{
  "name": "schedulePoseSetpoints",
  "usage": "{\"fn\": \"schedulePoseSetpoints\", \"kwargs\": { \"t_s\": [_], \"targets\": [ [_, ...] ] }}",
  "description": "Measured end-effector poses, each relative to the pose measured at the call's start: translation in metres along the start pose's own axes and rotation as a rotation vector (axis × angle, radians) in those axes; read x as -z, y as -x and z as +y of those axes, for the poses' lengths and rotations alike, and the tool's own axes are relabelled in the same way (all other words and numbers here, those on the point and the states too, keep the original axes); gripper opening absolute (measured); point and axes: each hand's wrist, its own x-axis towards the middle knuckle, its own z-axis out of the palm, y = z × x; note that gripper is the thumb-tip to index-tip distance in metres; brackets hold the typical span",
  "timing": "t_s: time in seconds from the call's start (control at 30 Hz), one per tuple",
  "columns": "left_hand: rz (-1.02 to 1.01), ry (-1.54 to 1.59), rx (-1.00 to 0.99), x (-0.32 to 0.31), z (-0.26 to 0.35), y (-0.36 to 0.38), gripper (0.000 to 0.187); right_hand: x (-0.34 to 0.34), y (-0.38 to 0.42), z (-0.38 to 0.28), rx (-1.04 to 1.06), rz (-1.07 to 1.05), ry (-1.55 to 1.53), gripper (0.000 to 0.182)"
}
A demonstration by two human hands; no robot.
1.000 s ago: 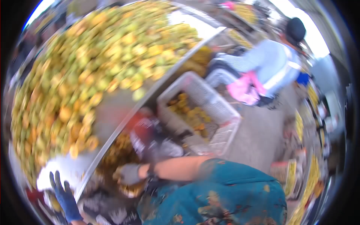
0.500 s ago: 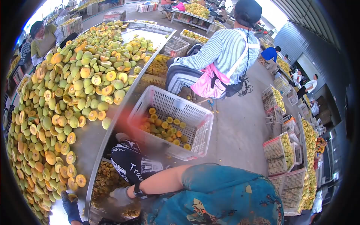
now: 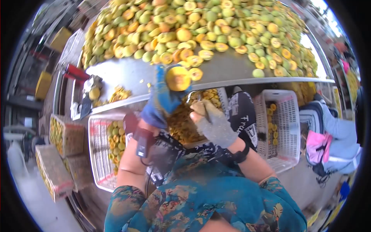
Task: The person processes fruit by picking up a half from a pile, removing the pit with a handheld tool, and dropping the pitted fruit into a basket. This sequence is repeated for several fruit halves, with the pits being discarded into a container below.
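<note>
Tabletop is grey metal, fruit heap at back. Left hand grips fruit half by front edge; right hand curled, contents unclear. Crates either side.

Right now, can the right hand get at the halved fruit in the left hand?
Likely yes: the right hand is close by, nothing visible seems to block the way, and the left hand leaves the cut face of the halved fruit exposed.
</note>
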Motion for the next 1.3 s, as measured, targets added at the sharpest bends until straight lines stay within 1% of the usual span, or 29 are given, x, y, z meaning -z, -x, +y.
{"fn": "schedulePoseSetpoints", "kwargs": {
  "t_s": [0.03,0.1,0.13,0.17,0.23,0.27,0.33,0.37,0.4,0.47,0.5,0.53,0.6,0.63,0.67,0.73,0.77,0.8,0.83,0.87,0.9,0.97,1.07,1.1,1.13,1.2,1.23,1.27,1.3],
  "targets": [
    [0.179,0.277,0.129,-0.023,0.011,0.012,0.053,0.001,0.002,-0.01,0.026,0.02,0.065,0.044],
    [0.099,0.274,0.01,-0.029,0.007,0.037,0.051,-0.006,0.006,-0.019,0.063,0.064,0.16,0.049],
    [0.053,0.284,-0.034,-0.029,0.004,0.047,0.05,-0.006,0.006,-0.021,0.053,0.04,0.165,0.049],
    [0.079,0.298,-0.042,-0.031,0.004,0.057,0.05,-0.008,0.007,-0.023,0.053,0.023,0.143,0.047],
    [0.058,0.138,-0.12,-0.038,0.007,0.074,0.045,-0.011,0.008,-0.029,0.063,-0.01,0.108,0.043],
    [0.078,0.148,-0.122,-0.037,0.003,0.079,0.045,-0.013,0.01,-0.03,0.057,-0.031,0.112,0.043],
    [0.045,0.135,-0.228,-0.031,-0.007,0.084,0.043,-0.017,0.012,-0.03,-0.031,-0.071,0.025,0.041],
    [0.061,-0.185,-0.334,-0.022,-0.011,0.085,0.04,-0.019,0.015,-0.035,-0.002,-0.068,0.089,0.039],
    [0.093,-0.171,-0.329,-0.019,-0.012,0.087,0.04,-0.02,0.016,-0.035,-0.016,-0.099,0.097,0.039],
    [0.114,-0.268,-0.339,-0.021,-0.01,0.094,0.037,-0.024,0.018,-0.031,-0.022,-0.12,0.168,0.037],
    [0.132,0.133,-0.261,-0.027,-0.015,0.094,0.036,-0.026,0.017,-0.028,0.045,-0.141,0.133,0.035],
    [0.158,0.136,-0.268,-0.03,-0.014,0.097,0.036,-0.026,0.017,-0.031,0.009,-0.169,0.167,0.032],
    [-0.037,0.435,-0.177,-0.035,-0.006,0.104,0.036,-0.026,0.018,-0.031,0.002,-0.174,0.182,0.029],
    [0.025,0.279,-0.252,-0.037,-0.002,0.104,0.04,-0.025,0.018,-0.032,0.009,-0.201,0.122,0.026],
    [0.092,0.251,-0.256,-0.035,-0.007,0.104,0.04,-0.024,0.021,-0.042,-0.161,-0.21,0.123,0.023],
    [0.079,0.206,-0.248,-0.03,-0.003,0.106,0.041,-0.018,0.019,-0.041,-0.196,-0.331,0.208,0.022],
    [-0.06,0.303,-0.262,-0.017,-0.013,0.104,0.03,-0.016,0.018,-0.035,-0.066,-0.338,0.282,0.023],
    [-0.034,0.16,-0.183,-0.014,-0.001,0.111,0.032,-0.019,0.018,-0.032,0.064,-0.337,0.353,0.023],
    [-0.005,0.01,-0.164,-0.012,0.004,0.114,0.033,-0.021,0.018,-0.037,-0.022,-0.358,0.376,0.024],
    [0.025,-0.139,-0.143,-0.01,0.006,0.115,0.034,-0.023,0.018,-0.036,-0.016,-0.374,0.366,0.024],
    [0.036,-0.14,-0.143,-0.006,0.003,0.113,0.034,-0.022,0.019,-0.035,-0.001,-0.376,0.384,0.025],
    [-0.109,0.031,-0.177,0.002,-0.007,0.104,0.035,-0.018,0.022,-0.033,0.011,-0.383,0.411,0.026],
    [-0.117,0.071,-0.138,-0.008,0.0,0.104,0.041,-0.019,0.028,-0.03,-0.569,-0.575,-0.369,0.02],
    [-0.145,0.209,-0.112,-0.013,-0.002,0.1,0.046,-0.019,0.026,-0.038,-0.695,-0.631,-0.494,0.024],
    [-0.145,0.215,-0.108,-0.014,-0.004,0.099,0.046,-0.017,0.025,-0.032,-0.702,-0.627,-0.492,0.024],
    [-0.33,0.583,-0.052,-0.018,-0.007,0.092,0.047,-0.015,0.023,-0.012,-0.708,-0.88,-1.001,0.033],
    [-0.297,0.728,0.034,-0.019,-0.012,0.089,0.044,-0.014,0.024,-0.009,-0.735,-0.894,-1.035,0.041],
    [-0.274,0.876,0.132,-0.02,-0.02,0.085,0.042,-0.012,0.017,0.016,-0.723,-1.179,-1.193,0.045],
    [-0.319,0.889,0.165,-0.02,-0.026,0.081,0.042,-0.011,0.019,0.016,-0.649,-1.142,-1.27,0.048]
  ]
}}
